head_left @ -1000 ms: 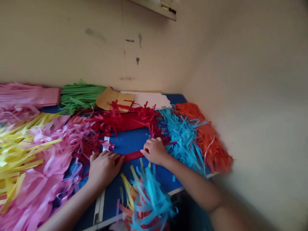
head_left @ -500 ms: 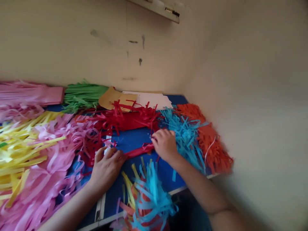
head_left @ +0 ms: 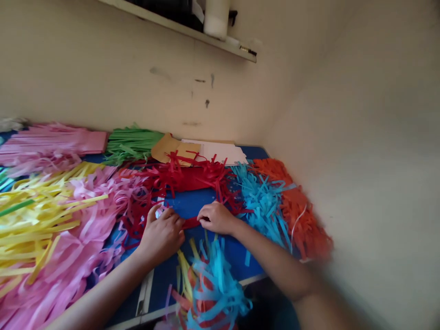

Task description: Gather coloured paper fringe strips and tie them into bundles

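A narrow folded strip of red paper (head_left: 191,223) lies across the blue table between my hands. My left hand (head_left: 161,236) rests on its left end with the fingers bent and a little apart. At the strip's right part, my right hand (head_left: 217,218) has its fingers closed in a pinch on the red paper. Behind them lies a wider red fringed piece (head_left: 190,178). Nearest the table's front edge, below my hands, is a bundle of blue, yellow and orange fringe (head_left: 215,288).
Pink (head_left: 68,256) and yellow fringe (head_left: 37,220) cover the left side. Green fringe (head_left: 132,142), a brown envelope (head_left: 168,149) and white paper (head_left: 220,152) lie at the back. Blue (head_left: 263,197) and orange fringe (head_left: 299,206) lie right. A shelf (head_left: 178,30) hangs above.
My right hand has moved left along the red strip, closer to my left hand. The view has tilted up, showing more of the shelf and a white container on it.
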